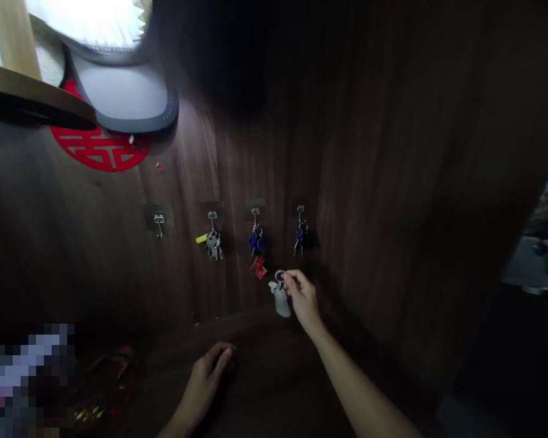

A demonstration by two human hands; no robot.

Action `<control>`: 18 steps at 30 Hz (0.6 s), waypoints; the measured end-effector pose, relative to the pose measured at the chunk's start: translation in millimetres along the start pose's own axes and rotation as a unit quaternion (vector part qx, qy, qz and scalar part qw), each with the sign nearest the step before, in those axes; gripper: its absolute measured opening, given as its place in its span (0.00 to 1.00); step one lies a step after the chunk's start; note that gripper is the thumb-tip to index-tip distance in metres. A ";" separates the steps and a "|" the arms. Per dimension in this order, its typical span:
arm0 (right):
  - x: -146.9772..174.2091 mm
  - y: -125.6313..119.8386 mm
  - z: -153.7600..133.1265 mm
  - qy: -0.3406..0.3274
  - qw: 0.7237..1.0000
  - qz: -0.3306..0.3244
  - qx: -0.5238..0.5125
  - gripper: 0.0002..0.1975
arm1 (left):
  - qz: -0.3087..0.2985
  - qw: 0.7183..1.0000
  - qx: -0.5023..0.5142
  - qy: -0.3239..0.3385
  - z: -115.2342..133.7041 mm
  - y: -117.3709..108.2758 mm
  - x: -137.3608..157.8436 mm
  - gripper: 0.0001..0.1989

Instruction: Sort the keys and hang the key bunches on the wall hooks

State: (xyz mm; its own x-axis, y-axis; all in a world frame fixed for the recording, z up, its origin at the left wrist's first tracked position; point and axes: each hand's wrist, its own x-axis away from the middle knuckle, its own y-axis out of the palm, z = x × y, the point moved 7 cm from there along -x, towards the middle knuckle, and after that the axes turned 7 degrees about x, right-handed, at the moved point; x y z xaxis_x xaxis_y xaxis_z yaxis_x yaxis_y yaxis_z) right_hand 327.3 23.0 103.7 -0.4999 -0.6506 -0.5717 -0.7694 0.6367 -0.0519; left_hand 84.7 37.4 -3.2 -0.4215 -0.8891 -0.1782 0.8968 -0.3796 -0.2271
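My right hand (pixel 302 299) pinches the metal ring of a pale grey keychain (pixel 281 302), whose flat rounded body hangs below with a small winged piece at its side. It is held in front of the dark wood panel, below a bunch of keys with a blue head (pixel 300 234) on the rightmost hook. Lower down, my left hand (pixel 211 368) rests loosely curled over the dark wooden surface, and nothing shows in its fingers. Keys with blue heads and a red tag (pixel 259 267) hang to the left. Further left is a bunch with a yellow tag (pixel 213 244).
A bare hook (pixel 159 225) is at the left of the row. Above it hang a grey cap (pixel 123 91) and a red round paper-cut ornament (pixel 112 155). A wooden-edged round object (pixel 36 97) juts in at upper left. Dim straps (pixel 119 365) lie at lower left.
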 end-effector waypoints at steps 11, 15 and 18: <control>-105.6 -56.0 -31.8 -0.032 0.992 0.114 0.031 0.16 | 0.003 1.000 0.000 -0.011 -1.5 0.6 -3.3 0.26; -128.7 -61.1 -29.5 -0.024 0.991 0.125 0.038 0.16 | 0.011 1.000 0.012 -0.021 -5.7 0.2 -5.2 0.28; -140.3 -60.6 -27.1 -0.021 0.991 0.123 0.043 0.15 | 0.012 0.999 0.018 -0.026 -7.6 0.2 -6.5 0.28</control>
State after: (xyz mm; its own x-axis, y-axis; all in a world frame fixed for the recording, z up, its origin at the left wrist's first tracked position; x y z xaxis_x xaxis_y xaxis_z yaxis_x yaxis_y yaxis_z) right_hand 433.3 64.4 209.2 -0.6490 -0.4552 -0.6096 -0.5895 0.8074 0.0246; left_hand 86.5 45.0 -9.4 -0.3926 -0.9101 -0.1325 0.9115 -0.3657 -0.1884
